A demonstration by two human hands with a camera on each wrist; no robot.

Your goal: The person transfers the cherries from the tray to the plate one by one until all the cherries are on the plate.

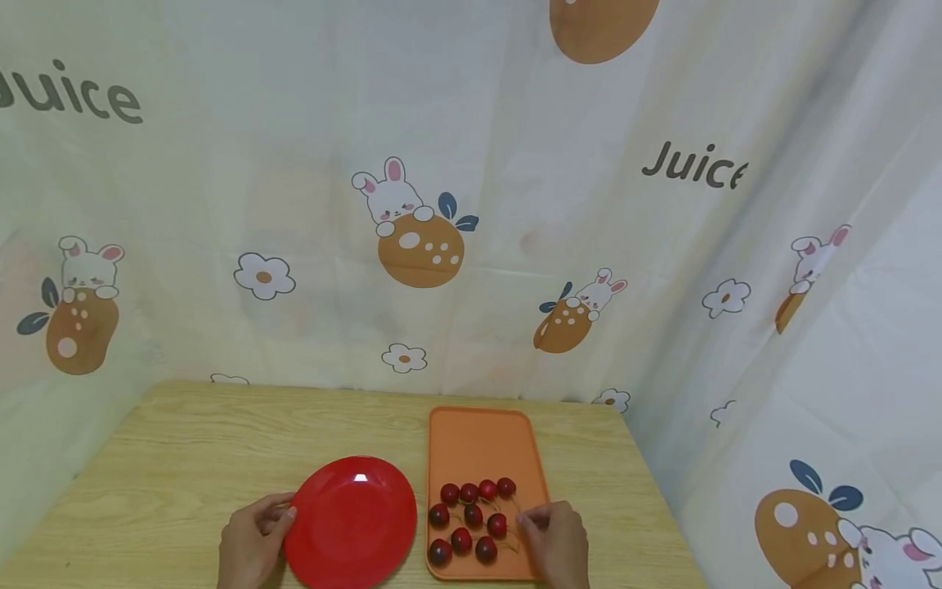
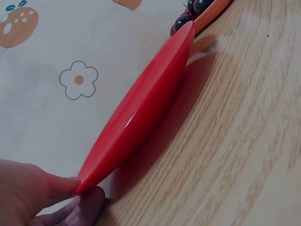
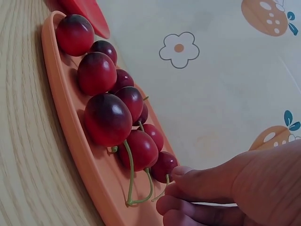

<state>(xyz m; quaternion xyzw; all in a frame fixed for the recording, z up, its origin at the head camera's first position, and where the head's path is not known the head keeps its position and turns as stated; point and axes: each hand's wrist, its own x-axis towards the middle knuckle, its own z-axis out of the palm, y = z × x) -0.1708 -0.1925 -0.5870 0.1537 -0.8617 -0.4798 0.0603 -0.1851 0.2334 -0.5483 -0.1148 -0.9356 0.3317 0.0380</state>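
Observation:
My left hand [image 1: 253, 540] pinches the left rim of a round red plate [image 1: 353, 523], thumb above and fingers beneath, as the left wrist view shows. To its right lies an orange tray [image 1: 478, 442] bearing several dark red cherries [image 1: 473, 514] with green stems. My right hand [image 1: 558, 540] is over the tray's right edge, thumb and fingers bent close together. In the right wrist view, its thumb tip is right at the back-right cherry [image 3: 164, 167], beside that cherry's stem [image 3: 162, 192]. I cannot tell whether the fingers grip the stem.
Both the plate and tray are on a wood-grain table [image 1: 199, 442], with a narrow gap between them. Behind and at the right hangs a pale curtain [image 1: 316, 204] printed with rabbits, fruit and flowers. The tray's far half shows bare orange surface.

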